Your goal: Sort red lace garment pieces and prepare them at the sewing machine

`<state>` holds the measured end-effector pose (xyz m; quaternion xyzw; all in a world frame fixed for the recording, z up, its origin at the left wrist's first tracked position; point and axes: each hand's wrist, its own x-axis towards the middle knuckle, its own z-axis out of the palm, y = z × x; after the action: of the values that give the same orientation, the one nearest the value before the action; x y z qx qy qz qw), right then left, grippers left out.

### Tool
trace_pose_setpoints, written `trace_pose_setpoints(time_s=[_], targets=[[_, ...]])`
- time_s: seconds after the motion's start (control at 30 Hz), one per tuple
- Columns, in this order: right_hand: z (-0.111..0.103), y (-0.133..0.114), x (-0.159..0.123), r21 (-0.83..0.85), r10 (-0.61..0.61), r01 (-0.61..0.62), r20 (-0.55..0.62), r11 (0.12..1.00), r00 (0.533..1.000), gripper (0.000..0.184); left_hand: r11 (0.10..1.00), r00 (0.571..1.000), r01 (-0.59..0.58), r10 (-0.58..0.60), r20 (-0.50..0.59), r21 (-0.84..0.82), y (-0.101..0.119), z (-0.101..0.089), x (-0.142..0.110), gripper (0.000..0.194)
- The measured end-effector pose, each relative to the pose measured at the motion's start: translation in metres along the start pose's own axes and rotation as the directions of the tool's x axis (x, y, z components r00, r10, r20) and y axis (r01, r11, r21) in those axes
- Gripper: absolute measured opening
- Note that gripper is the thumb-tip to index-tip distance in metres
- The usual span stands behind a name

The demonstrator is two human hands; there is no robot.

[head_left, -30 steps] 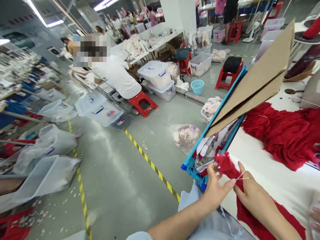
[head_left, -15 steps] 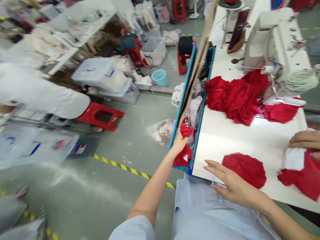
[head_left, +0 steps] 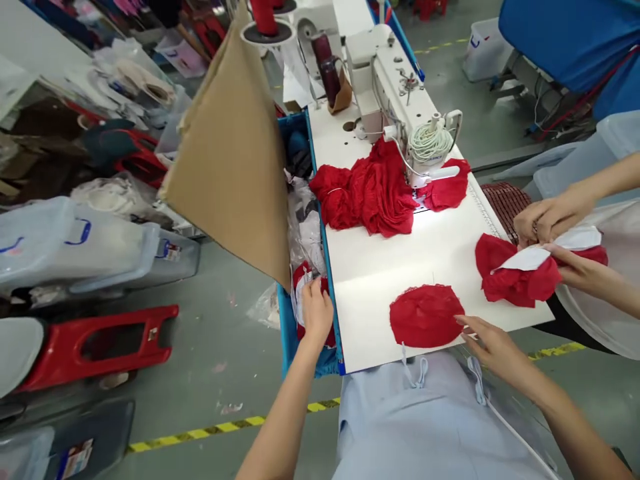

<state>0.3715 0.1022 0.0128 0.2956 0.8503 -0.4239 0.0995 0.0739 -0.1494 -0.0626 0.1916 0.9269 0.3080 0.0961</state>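
My left hand [head_left: 317, 312] is down in the blue fabric bin [head_left: 288, 333] along the table's left side. Its fingers are curled on a red and white cloth [head_left: 301, 293], their tips partly hidden. On the white table [head_left: 370, 333] a flat, oval red fabric piece [head_left: 427, 315] lies near the front edge. My right hand [head_left: 493, 343] is at the right end of this piece, fingers apart, fingertips touching or just over its rim. A bunched heap of red fabric [head_left: 373, 193] lies farther back, against the sewing machine [head_left: 400, 87].
At the right, another person's hands [head_left: 555, 227] hold a red and white cloth [head_left: 520, 270] over the table corner. A tall cardboard sheet [head_left: 235, 153] leans out of the bin. A red stool [head_left: 100, 347] and lidded plastic boxes [head_left: 100, 240] stand on the left.
The view has swung right. My left hand has gone lower into the bin with the cloth. My right hand has moved from the oval piece's left side to its right end.
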Motion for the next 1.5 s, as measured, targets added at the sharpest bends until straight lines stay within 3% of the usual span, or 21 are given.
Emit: trace_pose_setpoints(time_s=[0.07, 0.13, 0.23, 0.33, 0.47, 0.73, 0.9, 0.97, 1.03, 1.13, 1.23, 1.37, 1.5], targets=[[0.001, 0.02, 0.005, -0.014, 0.116, -0.117, -0.052, 0.993, 0.992, 0.037, 0.982, 0.981, -0.191, 0.191, 0.032, -0.002, 0.03, 0.013, -0.014, 0.037], [0.0, 0.03, 0.012, -0.05, 0.217, -0.22, -0.061, 0.974, 0.974, 0.034, 0.929, 0.917, -0.371, 0.368, 0.157, -0.014, 0.064, 0.034, -0.028, 0.03], [-0.005, 0.03, 0.023, -0.173, 0.285, -0.291, -0.059, 0.941, 0.957, 0.03, 0.917, 0.876, -0.395, 0.355, 0.327, 0.061, 0.11, 0.063, -0.042, 0.028], [-0.006, 0.023, 0.033, -0.247, 0.296, -0.298, -0.046, 0.922, 0.954, 0.024, 0.926, 0.844, -0.361, 0.274, 0.461, 0.109, 0.133, 0.078, -0.045, 0.018], [-0.002, 0.015, 0.045, -0.341, 0.292, -0.287, -0.035, 0.895, 0.956, 0.018, 0.969, 0.818, -0.239, 0.169, 0.549, 0.058, 0.131, 0.075, -0.038, 0.01], [0.003, 0.003, 0.052, -0.336, 0.199, -0.166, 0.064, 0.927, 0.978, 0.028, 0.982, 0.854, -0.141, 0.056, 0.518, 0.126, 0.096, 0.041, -0.004, 0.005], [-0.002, 0.002, 0.042, -0.28, 0.162, -0.129, 0.099, 0.951, 0.982, 0.03, 0.935, 0.934, -0.143, 0.019, 0.356, 0.324, 0.076, 0.019, 0.01, 0.027], [-0.005, 0.004, 0.038, -0.251, 0.161, -0.134, 0.089, 0.959, 0.983, 0.031, 0.892, 0.969, -0.172, 0.076, 0.236, 0.417, 0.074, 0.016, 0.012, 0.04], [-0.008, 0.005, 0.035, -0.216, 0.162, -0.144, 0.07, 0.966, 0.984, 0.032, 0.873, 0.977, -0.21, 0.174, 0.121, 0.439, 0.077, 0.018, 0.011, 0.047], [-0.012, 0.008, 0.031, -0.149, 0.153, -0.146, 0.038, 0.978, 0.987, 0.031, 0.902, 0.941, -0.331, 0.336, 0.029, 0.278, 0.093, 0.027, 0.005, 0.045], [-0.012, 0.012, 0.027, -0.059, 0.133, -0.132, 0.006, 0.989, 0.991, 0.028, 0.903, 0.9, -0.428, 0.429, 0.078, -0.027, 0.12, 0.039, -0.008, 0.037], [-0.01, 0.024, 0.028, 0.079, 0.138, -0.133, -0.063, 0.988, 0.988, 0.024, 0.85, 0.82, -0.393, 0.496, 0.286, -0.351, 0.163, 0.051, -0.029, 0.03], [-0.011, 0.038, 0.032, 0.25, 0.173, -0.139, -0.118, 0.958, 0.978, 0.025, 0.806, 0.758, -0.273, 0.516, 0.4, -0.525, 0.198, 0.063, -0.039, 0.03]])
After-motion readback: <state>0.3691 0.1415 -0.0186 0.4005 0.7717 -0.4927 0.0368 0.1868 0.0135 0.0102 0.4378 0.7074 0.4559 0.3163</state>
